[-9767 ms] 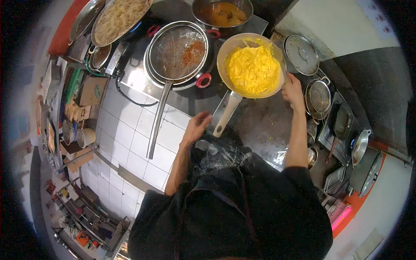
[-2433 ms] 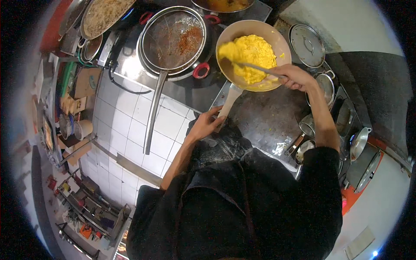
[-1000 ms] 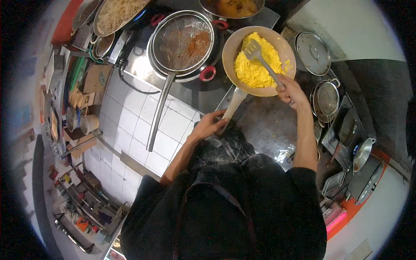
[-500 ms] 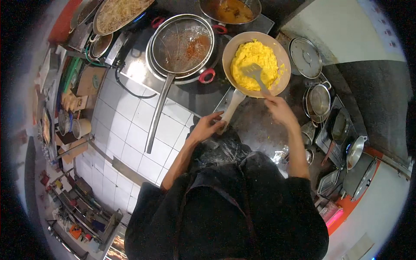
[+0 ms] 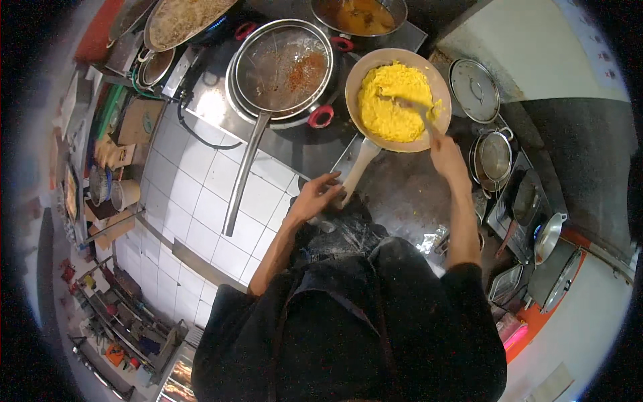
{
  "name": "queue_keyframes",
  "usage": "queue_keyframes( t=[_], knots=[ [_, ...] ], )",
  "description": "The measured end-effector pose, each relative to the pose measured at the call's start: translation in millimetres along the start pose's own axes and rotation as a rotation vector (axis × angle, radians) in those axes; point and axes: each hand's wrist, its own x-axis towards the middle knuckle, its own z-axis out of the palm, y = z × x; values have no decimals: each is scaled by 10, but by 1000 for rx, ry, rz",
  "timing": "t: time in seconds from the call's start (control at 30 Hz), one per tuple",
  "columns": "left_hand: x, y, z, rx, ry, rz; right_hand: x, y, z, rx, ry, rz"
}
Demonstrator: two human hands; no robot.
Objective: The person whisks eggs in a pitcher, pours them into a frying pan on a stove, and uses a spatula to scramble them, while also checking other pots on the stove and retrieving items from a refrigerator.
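Observation:
A beige frying pan (image 5: 353,112) sits in front of me, full of yellow scrambled egg (image 5: 400,87). My left hand (image 5: 316,198) loosely grips the end of its pale handle, thumb and forefinger somewhat apart; where the other fingers lie is hidden. Over the pan's right side, my right hand (image 5: 450,159) is closed around the handle of a grey slotted turner (image 5: 427,118). The turner's blade is partly sunk in the egg and smeared by motion.
Left of the pan, a long-handled strainer (image 5: 284,67) rests on a pot, with a red knob (image 5: 321,116) beside it. Behind stand a pan of orange-brown liquid (image 5: 365,17) and a wok of bubbling oil (image 5: 187,20). On the right are a lidded pot (image 5: 475,90) and more pans (image 5: 549,238).
My right hand has moved right and slightly forward with the turner, whose blade now leaves a groove in the egg. My left hand stays at the pan handle.

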Motion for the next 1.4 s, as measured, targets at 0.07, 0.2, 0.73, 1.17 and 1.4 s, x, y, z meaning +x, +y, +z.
queue_keyframes(
  t=[0.07,0.2,0.73,1.17,1.4],
  knots=[
    [21,-65,28,-37,-15,-4,207,-207,166,20,40,34],
    [18,25,3,-19,-17,-9,55,-272,404,85,-49,-82],
    [15,-165,5,-45,4,18,54,172,-9,16,-111,-24],
    [13,42,43,-17,-6,-61,-283,-4,-371,542,8,345],
    [50,76,148,35,-19,34,791,-90,-318,587,-226,252]
  ],
)
